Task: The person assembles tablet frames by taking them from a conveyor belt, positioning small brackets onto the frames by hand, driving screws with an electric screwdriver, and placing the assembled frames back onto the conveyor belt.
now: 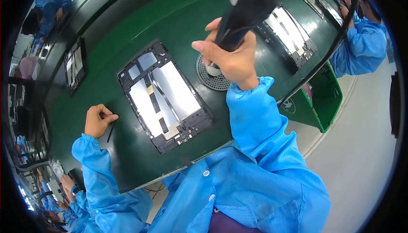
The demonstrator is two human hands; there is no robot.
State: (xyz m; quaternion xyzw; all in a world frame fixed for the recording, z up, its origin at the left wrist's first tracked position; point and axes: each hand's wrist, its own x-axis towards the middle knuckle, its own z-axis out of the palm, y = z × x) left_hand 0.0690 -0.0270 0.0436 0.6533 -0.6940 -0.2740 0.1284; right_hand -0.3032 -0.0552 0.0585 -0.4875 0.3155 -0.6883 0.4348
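Note:
My right hand (236, 61) is wrapped round a black electric screwdriver (246, 14), raised and partly blurred. Beneath that hand lies a round grey perforated screw tray (216, 79); the hand hides part of it. On the green bench, in front of me, an opened tablet (163, 99) shows silver battery panels, a black frame and flat ribbon strips. Left of the tablet, near the bench surface, my left hand (98, 120) is closed in a pinch on a thin black stick (110, 134), whose lower end points down. Neither hand touches the tablet.
Another opened tablet (289, 35) lies at the right, and one more (75, 66) at the far left. A green bin (325, 101) stands below the bench's right edge. A black cable (323, 61) curves down on the right. Co-workers in blue (361, 41) sit at both sides.

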